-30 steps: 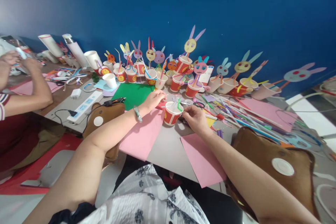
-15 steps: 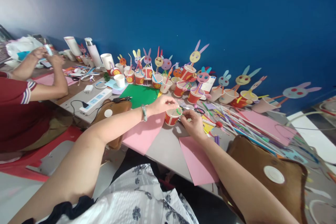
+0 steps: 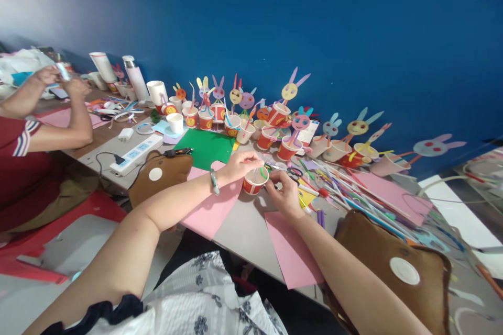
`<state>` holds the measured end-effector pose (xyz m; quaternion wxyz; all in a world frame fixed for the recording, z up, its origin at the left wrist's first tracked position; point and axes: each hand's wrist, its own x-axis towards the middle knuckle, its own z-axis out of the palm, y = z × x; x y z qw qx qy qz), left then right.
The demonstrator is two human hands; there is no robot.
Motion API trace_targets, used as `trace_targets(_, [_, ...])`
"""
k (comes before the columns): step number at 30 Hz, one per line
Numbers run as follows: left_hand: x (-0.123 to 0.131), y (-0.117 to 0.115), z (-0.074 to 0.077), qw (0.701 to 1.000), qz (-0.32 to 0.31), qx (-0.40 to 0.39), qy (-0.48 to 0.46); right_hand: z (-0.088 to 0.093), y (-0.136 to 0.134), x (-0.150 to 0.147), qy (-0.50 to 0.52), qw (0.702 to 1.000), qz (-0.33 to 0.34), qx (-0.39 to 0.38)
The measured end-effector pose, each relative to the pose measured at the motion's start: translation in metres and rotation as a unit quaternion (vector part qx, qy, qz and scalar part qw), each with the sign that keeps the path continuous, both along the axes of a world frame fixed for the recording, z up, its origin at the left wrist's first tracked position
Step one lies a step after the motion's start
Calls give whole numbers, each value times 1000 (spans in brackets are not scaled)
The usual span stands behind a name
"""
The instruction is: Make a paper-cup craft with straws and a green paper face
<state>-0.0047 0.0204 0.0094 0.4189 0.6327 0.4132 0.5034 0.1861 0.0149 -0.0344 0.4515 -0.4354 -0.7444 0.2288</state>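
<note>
A small red-and-white paper cup (image 3: pixel 253 187) stands on the table in front of me. A bent green strip (image 3: pixel 264 173), like a pipe cleaner, sits at the right side of its rim. My left hand (image 3: pixel 244 163) reaches over the cup from behind, thumb and finger pinched at the top of the green strip. My right hand (image 3: pixel 284 192) is at the cup's right side with curled fingers, the tips close to the rim. What those tips grip is too small to make out. Black-handled scissors (image 3: pixel 294 171) lie just behind my right hand.
Paper cups with rabbit figures (image 3: pixel 290 146) line the blue wall. Pipe cleaners (image 3: pixel 353 193) lie heaped at right. Pink sheets (image 3: pixel 293 251), a green sheet (image 3: pixel 208 147), a power strip (image 3: pixel 137 154) and brown bags (image 3: pixel 387 267) surround the work spot. A co-worker (image 3: pixel 23 157) sits at left.
The view has shifted slightly. My right fingertips sit a little lower against the cup's right side. My left hand keeps its pinch at the rim.
</note>
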Motion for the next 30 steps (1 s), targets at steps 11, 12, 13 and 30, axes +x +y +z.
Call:
trace_targets(11, [2, -5, 7, 1000, -19, -20, -12, 4, -5, -4, 17, 1000, -3, 3])
trace_targets(12, [2, -6, 8, 1000, -20, -21, -9, 3, -5, -5, 19, 1000, -4, 5])
trace_targets(13, [2, -6, 9, 1000, -20, -22, -6, 3, -5, -5, 22, 1000, -5, 6])
trace_targets(30, [-4, 1, -11, 999, -3, 42, 16, -10, -1, -6, 43, 999, -20, 15])
